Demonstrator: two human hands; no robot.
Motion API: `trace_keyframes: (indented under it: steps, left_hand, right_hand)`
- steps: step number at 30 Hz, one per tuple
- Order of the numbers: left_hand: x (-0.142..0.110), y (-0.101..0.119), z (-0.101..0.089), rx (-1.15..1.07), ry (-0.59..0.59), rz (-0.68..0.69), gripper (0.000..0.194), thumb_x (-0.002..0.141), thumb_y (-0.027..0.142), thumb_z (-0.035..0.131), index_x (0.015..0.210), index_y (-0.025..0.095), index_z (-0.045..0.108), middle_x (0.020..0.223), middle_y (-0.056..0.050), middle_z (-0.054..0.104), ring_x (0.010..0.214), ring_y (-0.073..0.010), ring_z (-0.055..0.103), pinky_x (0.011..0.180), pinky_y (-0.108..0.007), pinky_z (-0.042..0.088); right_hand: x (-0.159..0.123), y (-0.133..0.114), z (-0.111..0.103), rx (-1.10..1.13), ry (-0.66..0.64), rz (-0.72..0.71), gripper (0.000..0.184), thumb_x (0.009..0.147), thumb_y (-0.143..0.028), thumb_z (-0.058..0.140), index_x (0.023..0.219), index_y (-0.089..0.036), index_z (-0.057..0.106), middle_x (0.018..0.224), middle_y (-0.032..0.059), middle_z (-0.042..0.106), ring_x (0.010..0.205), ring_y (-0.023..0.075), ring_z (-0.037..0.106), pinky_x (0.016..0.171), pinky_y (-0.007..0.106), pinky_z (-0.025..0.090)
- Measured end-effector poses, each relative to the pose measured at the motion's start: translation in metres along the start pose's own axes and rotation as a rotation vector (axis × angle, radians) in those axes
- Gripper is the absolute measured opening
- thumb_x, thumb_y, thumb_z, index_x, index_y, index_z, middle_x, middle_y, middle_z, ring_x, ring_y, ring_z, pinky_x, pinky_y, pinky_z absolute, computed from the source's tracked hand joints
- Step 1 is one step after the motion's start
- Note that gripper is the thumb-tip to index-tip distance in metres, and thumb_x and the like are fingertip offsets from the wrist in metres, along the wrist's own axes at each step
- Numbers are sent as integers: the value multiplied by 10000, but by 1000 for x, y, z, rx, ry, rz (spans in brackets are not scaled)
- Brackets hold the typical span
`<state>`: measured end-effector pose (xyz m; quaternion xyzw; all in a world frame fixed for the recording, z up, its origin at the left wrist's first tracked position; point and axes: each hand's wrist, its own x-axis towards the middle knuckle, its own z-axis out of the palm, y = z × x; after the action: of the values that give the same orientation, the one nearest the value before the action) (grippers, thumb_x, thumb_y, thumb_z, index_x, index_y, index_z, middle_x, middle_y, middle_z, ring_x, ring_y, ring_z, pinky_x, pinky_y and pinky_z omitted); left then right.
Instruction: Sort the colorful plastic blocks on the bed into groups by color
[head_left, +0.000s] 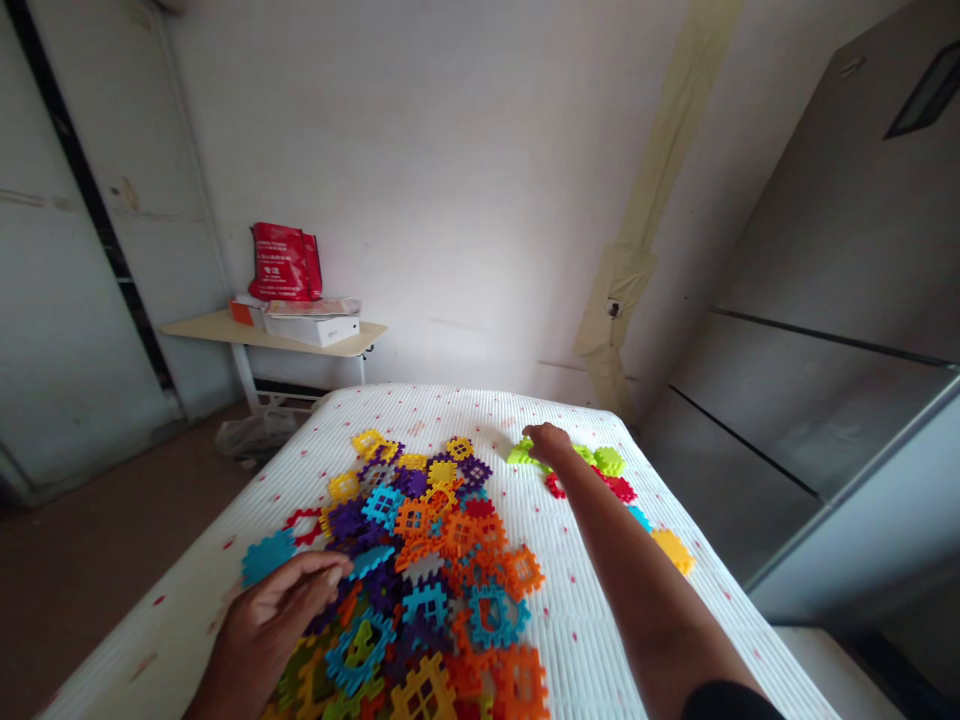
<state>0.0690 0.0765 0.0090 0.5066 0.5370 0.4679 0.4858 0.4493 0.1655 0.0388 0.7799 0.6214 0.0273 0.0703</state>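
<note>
My left hand [277, 612] is low on the left, thumb and fingertips pinched on the edge of a blue plastic interlocking block [372, 562]. Under and beside that block spreads a mixed heap of toothed blocks, among them orange ones [459, 535], purple ones [349, 520] and yellow ones [424, 692]. My right hand [547, 443] reaches across to the far right of the bed-like surface. Its fingers are closed down on a lime green interlocking block [520, 453], and the fingertips are partly hidden. More green blocks [609, 461] lie just right of it.
Red blocks [619, 487] and a yellow block [673, 552] lie along the right side of the white quilted cover [480, 405]. A small table [202, 327] bears a red bag [281, 262] and boxes. A grey fridge-like cabinet [810, 300] stands at right.
</note>
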Motion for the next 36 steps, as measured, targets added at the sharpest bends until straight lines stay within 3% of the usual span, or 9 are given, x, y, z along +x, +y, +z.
trace_keyframes:
  steps: [12, 17, 20, 23, 27, 30, 33, 36]
  left_hand:
    - [5, -14, -7, 50, -26, 59, 488, 481, 600, 718, 731, 182, 708, 753, -49, 704, 666, -162, 600, 610, -193, 495]
    - [2, -11, -9, 45, -7, 80, 456, 522, 580, 695, 731, 175, 689, 747, -47, 697, 662, -167, 598, 628, -220, 497]
    - [6, -14, -16, 47, -9, 94, 437, 561, 559, 677, 765, 172, 674, 787, -52, 701, 729, -185, 616, 666, -235, 494]
    - [13, -20, -24, 184, -43, 127, 404, 629, 542, 625, 780, 170, 665, 760, -43, 683, 717, -179, 603, 661, -240, 475]
    - [20, -27, -31, 528, -229, 279, 314, 750, 450, 493, 708, 182, 651, 725, -33, 659, 710, -173, 596, 653, -246, 448]
    - [22, -32, -30, 641, -309, 341, 226, 743, 322, 484, 634, 194, 635, 684, -22, 641, 691, -167, 585, 654, -251, 432]
    - [21, -35, -30, 676, -319, 372, 188, 717, 241, 483, 637, 207, 650, 714, -20, 646, 736, -171, 593, 697, -261, 434]
    - [22, -38, -31, 695, -300, 386, 208, 698, 215, 488, 741, 220, 691, 806, -30, 670, 812, -182, 608, 755, -274, 452]
  right_hand:
    - [-2, -8, -4, -66, -29, -26, 434, 787, -146, 553, 1201, -276, 561, 1133, 90, 630, 1012, 224, 603, 747, 298, 457]
    - [-14, -18, -14, -75, 47, -30, 472, 791, -85, 506, 1249, -202, 507, 1079, 141, 643, 1035, 254, 578, 787, 357, 446]
    - [-29, -33, -20, -46, 113, -79, 482, 805, -112, 495, 1277, -207, 482, 1104, 122, 639, 1077, 237, 551, 834, 350, 434]
    - [-55, -58, -22, 140, 145, -245, 455, 789, -169, 540, 1240, -228, 541, 1123, 85, 648, 1046, 208, 578, 857, 306, 441]
    - [-101, -106, -16, 499, 115, -634, 376, 796, -100, 487, 1099, -248, 654, 1098, 22, 675, 984, 150, 617, 862, 243, 446]
    - [-129, -143, -8, 599, 86, -896, 400, 802, -52, 463, 1069, -270, 667, 1046, -13, 693, 975, 123, 611, 851, 211, 433]
    - [-139, -170, 0, 538, 63, -1018, 369, 806, -63, 488, 1047, -280, 665, 1022, -27, 696, 960, 119, 602, 851, 208, 417]
    - [-137, -179, 5, 455, 111, -1018, 311, 815, -97, 513, 1044, -254, 651, 1023, -8, 688, 966, 130, 584, 879, 227, 395]
